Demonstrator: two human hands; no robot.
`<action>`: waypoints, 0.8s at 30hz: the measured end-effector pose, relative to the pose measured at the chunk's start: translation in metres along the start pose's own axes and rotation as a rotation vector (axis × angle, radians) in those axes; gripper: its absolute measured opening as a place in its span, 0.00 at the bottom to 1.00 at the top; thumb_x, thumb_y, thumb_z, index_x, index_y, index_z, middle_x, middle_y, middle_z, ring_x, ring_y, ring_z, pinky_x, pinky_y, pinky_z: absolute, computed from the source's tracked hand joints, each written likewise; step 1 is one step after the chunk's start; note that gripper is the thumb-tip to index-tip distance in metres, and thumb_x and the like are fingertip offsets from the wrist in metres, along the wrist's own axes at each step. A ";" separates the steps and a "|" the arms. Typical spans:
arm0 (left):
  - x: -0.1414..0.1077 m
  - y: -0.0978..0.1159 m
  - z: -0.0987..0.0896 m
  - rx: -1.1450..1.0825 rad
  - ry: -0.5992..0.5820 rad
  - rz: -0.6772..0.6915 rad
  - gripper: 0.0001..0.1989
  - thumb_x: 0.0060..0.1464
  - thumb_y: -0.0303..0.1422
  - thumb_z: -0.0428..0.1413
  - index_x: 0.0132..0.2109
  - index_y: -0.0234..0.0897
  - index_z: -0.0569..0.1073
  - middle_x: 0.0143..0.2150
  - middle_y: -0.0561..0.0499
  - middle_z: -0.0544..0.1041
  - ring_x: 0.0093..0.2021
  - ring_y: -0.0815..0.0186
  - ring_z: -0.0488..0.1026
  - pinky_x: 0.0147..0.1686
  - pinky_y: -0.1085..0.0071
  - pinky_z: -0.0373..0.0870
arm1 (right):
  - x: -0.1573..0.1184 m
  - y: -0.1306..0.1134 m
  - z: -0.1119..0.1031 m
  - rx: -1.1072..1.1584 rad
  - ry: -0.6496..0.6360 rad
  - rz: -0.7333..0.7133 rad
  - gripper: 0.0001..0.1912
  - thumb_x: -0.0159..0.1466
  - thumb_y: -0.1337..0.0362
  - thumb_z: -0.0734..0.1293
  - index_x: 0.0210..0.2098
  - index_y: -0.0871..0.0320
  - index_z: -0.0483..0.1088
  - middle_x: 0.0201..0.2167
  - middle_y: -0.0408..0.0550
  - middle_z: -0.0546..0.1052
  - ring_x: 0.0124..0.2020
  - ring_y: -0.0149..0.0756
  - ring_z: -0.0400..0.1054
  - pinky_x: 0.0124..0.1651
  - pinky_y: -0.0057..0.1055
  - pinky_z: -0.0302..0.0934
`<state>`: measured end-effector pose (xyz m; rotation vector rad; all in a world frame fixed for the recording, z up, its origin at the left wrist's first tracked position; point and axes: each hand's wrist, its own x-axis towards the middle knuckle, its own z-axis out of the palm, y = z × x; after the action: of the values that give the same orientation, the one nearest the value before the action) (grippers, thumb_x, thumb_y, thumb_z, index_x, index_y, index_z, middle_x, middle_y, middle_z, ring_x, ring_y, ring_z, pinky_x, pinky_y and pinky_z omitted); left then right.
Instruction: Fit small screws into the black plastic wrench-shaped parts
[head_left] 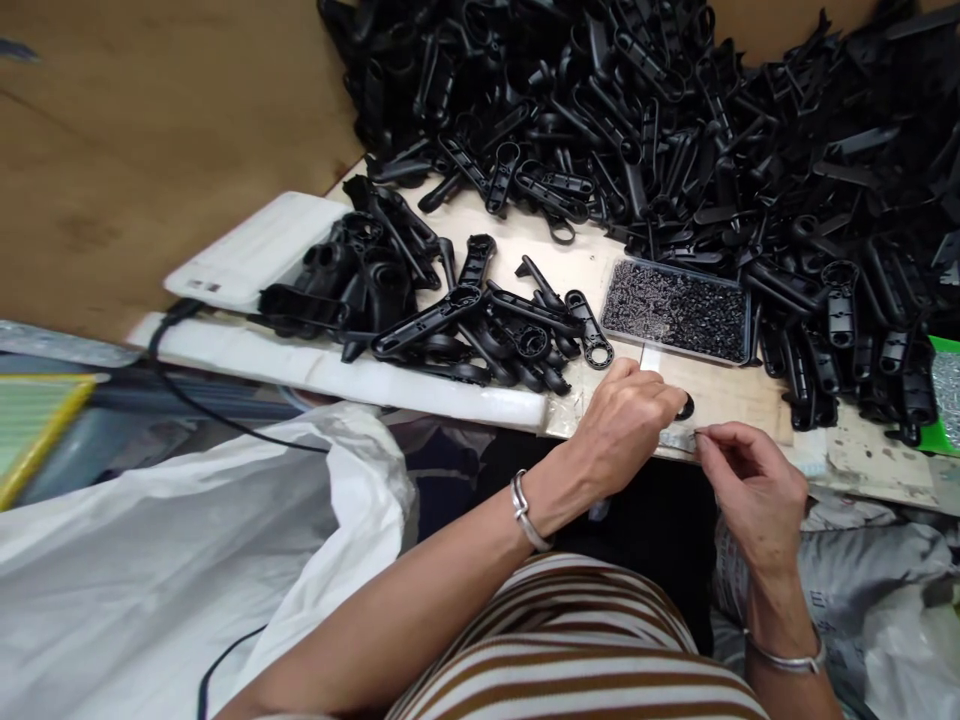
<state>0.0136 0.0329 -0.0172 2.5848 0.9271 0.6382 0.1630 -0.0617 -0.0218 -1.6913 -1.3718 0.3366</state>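
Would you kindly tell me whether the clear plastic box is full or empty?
Not empty: small dark parts spread across the clear plastic box; their depth is unclear, so I cannot call it full.

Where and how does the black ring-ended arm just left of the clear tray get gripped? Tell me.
Probably pinch the black ring-ended arm by its ring's rim, coming from the person's side. It lies with that end nearest the left hand, jutting past the heap of black parts, and the ring's hole may admit a fingertip.

The left hand (626,412) is hiding most of a black plastic part (686,406); the right hand (759,492) is pinching a dark bit (695,434) too small to identify.
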 end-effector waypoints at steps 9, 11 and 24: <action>-0.002 0.001 0.006 -0.090 0.094 -0.015 0.11 0.57 0.20 0.49 0.36 0.32 0.76 0.32 0.45 0.78 0.37 0.61 0.74 0.41 0.64 0.61 | 0.003 -0.002 0.006 0.002 -0.036 0.001 0.04 0.61 0.64 0.69 0.34 0.57 0.74 0.29 0.42 0.78 0.28 0.31 0.73 0.36 0.27 0.71; -0.003 0.001 0.007 -0.100 0.115 -0.031 0.11 0.56 0.20 0.49 0.36 0.32 0.76 0.32 0.45 0.78 0.36 0.61 0.74 0.41 0.65 0.62 | 0.004 -0.002 0.008 0.003 -0.049 -0.007 0.03 0.61 0.64 0.69 0.35 0.57 0.73 0.29 0.42 0.78 0.28 0.31 0.73 0.36 0.27 0.71; -0.003 0.001 0.016 -0.054 0.260 0.009 0.09 0.56 0.20 0.50 0.34 0.33 0.74 0.30 0.49 0.77 0.34 0.64 0.74 0.41 0.66 0.66 | 0.010 -0.002 0.013 -0.012 -0.069 -0.031 0.03 0.62 0.64 0.68 0.34 0.56 0.73 0.28 0.42 0.77 0.27 0.31 0.72 0.34 0.28 0.69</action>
<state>0.0198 0.0275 -0.0311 2.4988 0.9604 1.0064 0.1558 -0.0467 -0.0243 -1.6799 -1.4515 0.3734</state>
